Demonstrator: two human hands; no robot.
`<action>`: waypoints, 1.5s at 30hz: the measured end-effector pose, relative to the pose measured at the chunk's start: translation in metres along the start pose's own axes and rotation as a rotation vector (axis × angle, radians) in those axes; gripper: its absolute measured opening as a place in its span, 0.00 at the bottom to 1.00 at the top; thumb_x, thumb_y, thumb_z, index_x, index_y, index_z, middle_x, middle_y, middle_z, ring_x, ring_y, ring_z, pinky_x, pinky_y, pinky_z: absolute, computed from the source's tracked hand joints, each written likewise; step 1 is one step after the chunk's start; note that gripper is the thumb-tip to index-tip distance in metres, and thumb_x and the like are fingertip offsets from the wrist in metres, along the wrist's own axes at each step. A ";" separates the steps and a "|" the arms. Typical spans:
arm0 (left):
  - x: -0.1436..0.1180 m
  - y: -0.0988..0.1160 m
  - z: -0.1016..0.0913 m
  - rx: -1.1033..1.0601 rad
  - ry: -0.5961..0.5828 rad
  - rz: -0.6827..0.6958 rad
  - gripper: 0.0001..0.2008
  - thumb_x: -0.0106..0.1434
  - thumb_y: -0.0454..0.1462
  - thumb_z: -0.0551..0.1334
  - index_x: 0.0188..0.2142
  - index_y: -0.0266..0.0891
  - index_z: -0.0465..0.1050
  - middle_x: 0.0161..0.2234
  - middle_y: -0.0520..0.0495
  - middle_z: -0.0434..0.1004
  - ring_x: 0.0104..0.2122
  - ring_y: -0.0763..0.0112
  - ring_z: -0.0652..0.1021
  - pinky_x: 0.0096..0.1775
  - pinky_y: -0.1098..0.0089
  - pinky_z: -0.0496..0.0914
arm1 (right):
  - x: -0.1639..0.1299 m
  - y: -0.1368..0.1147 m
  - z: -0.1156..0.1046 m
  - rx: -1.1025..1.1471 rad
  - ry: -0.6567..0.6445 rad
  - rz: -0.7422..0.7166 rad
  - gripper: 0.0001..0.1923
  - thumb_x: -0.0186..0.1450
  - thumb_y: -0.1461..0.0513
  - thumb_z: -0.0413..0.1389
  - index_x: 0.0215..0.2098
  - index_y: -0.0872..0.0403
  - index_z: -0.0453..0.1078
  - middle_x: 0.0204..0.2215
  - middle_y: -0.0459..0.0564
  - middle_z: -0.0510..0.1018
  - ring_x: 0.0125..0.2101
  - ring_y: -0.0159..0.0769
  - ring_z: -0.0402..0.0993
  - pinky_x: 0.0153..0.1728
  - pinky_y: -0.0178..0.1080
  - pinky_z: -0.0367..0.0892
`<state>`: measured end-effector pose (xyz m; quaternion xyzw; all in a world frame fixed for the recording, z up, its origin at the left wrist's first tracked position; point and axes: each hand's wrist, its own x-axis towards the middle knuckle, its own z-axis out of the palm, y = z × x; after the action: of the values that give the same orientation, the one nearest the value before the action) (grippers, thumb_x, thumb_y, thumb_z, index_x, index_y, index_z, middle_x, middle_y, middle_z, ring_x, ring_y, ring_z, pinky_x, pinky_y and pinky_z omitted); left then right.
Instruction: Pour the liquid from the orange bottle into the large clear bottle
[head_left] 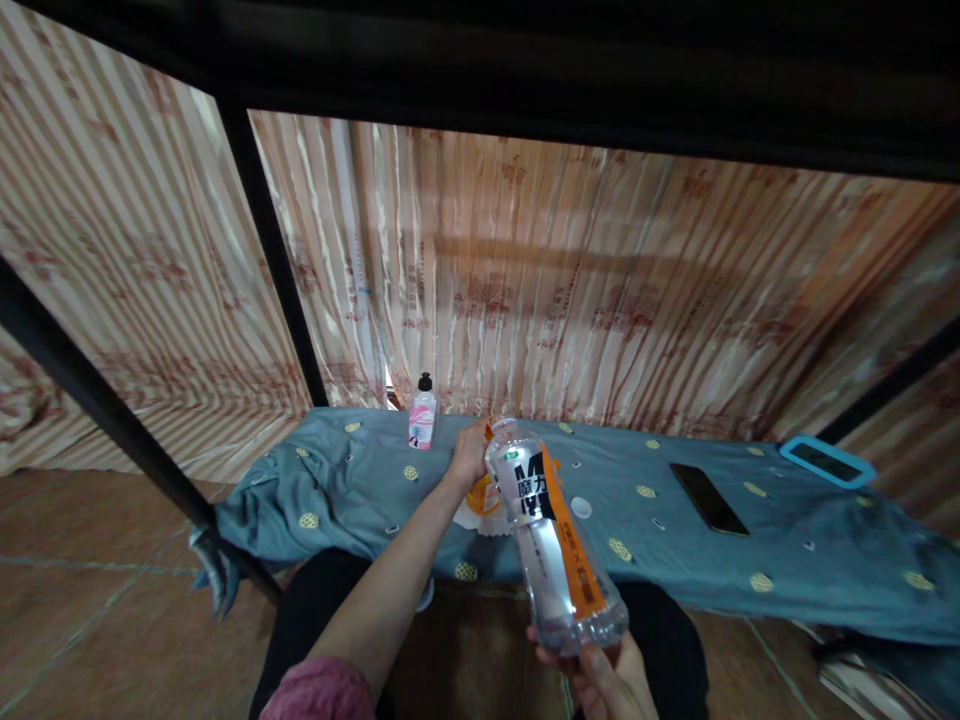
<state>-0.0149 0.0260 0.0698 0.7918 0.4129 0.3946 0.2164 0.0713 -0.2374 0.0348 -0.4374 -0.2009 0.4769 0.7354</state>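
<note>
Up front, the right hand (609, 672) holds a clear bottle (553, 540) by its base.

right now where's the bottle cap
In the head view the white cap lies on the blue sheet, just right of the clear bottle and left of the black phone.
</note>
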 end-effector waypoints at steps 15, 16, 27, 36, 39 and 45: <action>-0.003 0.004 -0.003 -0.006 0.046 -0.066 0.16 0.61 0.45 0.58 0.40 0.37 0.76 0.38 0.42 0.80 0.38 0.62 0.78 0.40 0.69 0.70 | 0.001 -0.005 -0.007 -0.031 -0.110 0.023 0.27 0.50 0.52 0.67 0.44 0.53 0.66 0.33 0.50 0.81 0.30 0.39 0.78 0.30 0.39 0.71; -0.003 0.005 -0.003 -0.011 0.047 -0.068 0.16 0.61 0.45 0.58 0.39 0.37 0.76 0.37 0.43 0.80 0.37 0.62 0.78 0.39 0.69 0.70 | 0.002 -0.005 -0.009 -0.042 -0.140 0.024 0.26 0.51 0.52 0.67 0.43 0.53 0.66 0.33 0.50 0.81 0.31 0.39 0.78 0.32 0.39 0.71; -0.004 0.004 -0.005 0.011 0.039 -0.037 0.13 0.62 0.41 0.56 0.36 0.36 0.75 0.35 0.42 0.80 0.37 0.62 0.78 0.40 0.67 0.70 | -0.003 -0.011 0.006 0.003 -0.094 0.016 0.27 0.46 0.51 0.69 0.39 0.53 0.70 0.30 0.50 0.82 0.27 0.38 0.78 0.30 0.39 0.72; -0.002 0.002 -0.003 0.063 0.023 -0.028 0.13 0.62 0.40 0.55 0.37 0.35 0.74 0.36 0.42 0.80 0.37 0.63 0.78 0.39 0.69 0.70 | -0.004 -0.011 0.007 0.014 -0.061 0.010 0.26 0.43 0.50 0.70 0.37 0.52 0.73 0.28 0.47 0.80 0.27 0.38 0.77 0.28 0.38 0.71; -0.003 0.003 -0.005 0.042 0.034 -0.035 0.13 0.62 0.41 0.55 0.38 0.35 0.74 0.37 0.42 0.80 0.37 0.63 0.78 0.39 0.69 0.69 | -0.004 -0.010 0.007 0.012 -0.052 0.017 0.27 0.43 0.50 0.70 0.37 0.52 0.72 0.28 0.48 0.81 0.27 0.38 0.77 0.28 0.38 0.71; -0.005 0.004 -0.004 -0.025 0.044 -0.061 0.14 0.61 0.44 0.56 0.34 0.36 0.75 0.32 0.45 0.80 0.34 0.64 0.78 0.37 0.69 0.69 | -0.002 -0.005 0.003 0.012 -0.046 0.016 0.27 0.43 0.50 0.70 0.37 0.52 0.72 0.28 0.48 0.80 0.26 0.38 0.77 0.25 0.37 0.70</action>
<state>-0.0178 0.0199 0.0726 0.7672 0.4367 0.4103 0.2288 0.0705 -0.2386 0.0407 -0.4236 -0.2113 0.4938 0.7295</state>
